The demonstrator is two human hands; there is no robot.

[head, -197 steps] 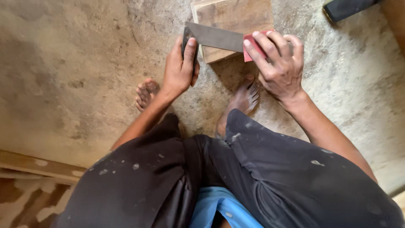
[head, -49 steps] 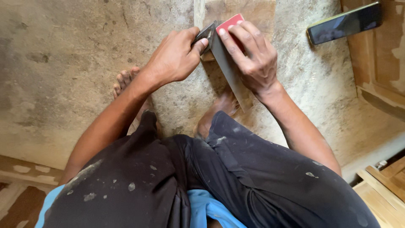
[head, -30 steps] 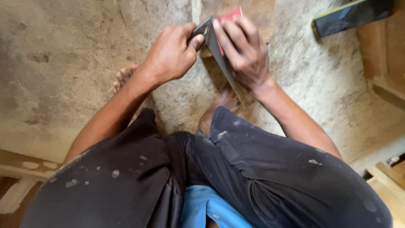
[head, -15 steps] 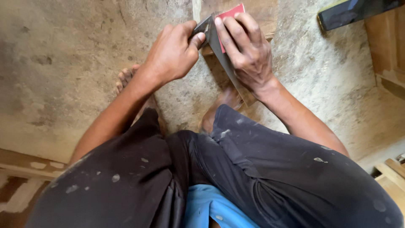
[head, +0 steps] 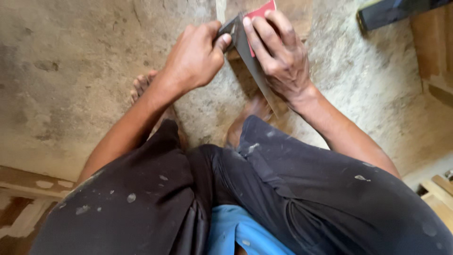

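Both hands grip the metal blade [head: 252, 61], left hand [head: 196, 56] beside right hand [head: 281, 54]

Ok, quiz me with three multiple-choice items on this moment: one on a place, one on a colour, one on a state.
1. Where is the dark flat phone?
A. upper right, on the concrete floor
B. on the person's lap
C. under the left foot

2. What colour is the small flat piece under the right hand?
A. green
B. red
C. white

3. How does the left hand stand to the grey metal blade?
A. hovering apart from it
B. gripping its upper end
C. resting on the knee

Answers: 1 A, it lies by the wooden boards at the frame's top right. 2 B, red shows beyond the fingertips. 3 B, the fingers close around the blade's top end.
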